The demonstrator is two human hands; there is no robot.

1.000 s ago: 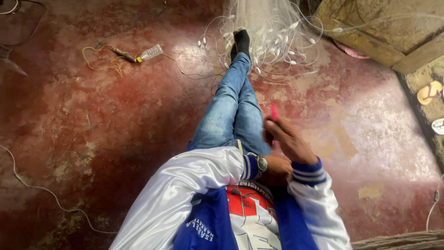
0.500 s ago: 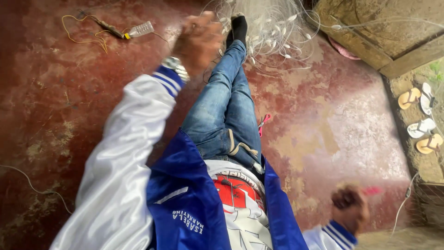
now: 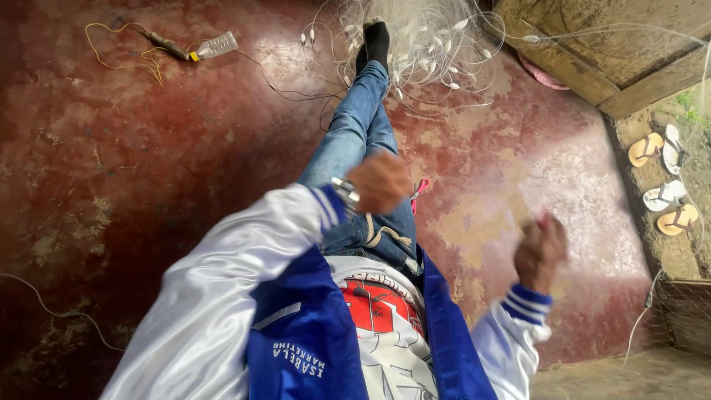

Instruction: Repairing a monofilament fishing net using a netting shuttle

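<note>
Two hands hang over the lap, both blurred. At four o'clock the right hand [image 3: 541, 248] is curled into a fist, a pink tip showing at its top; what it grips I cannot tell. Near centre the left hand [image 3: 379, 181], a watch [image 3: 345, 192] at its wrist, is closed loosely above the jeans [image 3: 355, 133]; whether it holds anything I cannot tell. At twelve o'clock the net [image 3: 422, 44] lies heaped round the sock [image 3: 376, 38]. At eleven o'clock lies a bottle [image 3: 216, 46]. At three o'clock lie sandals [image 3: 666, 178].
</note>
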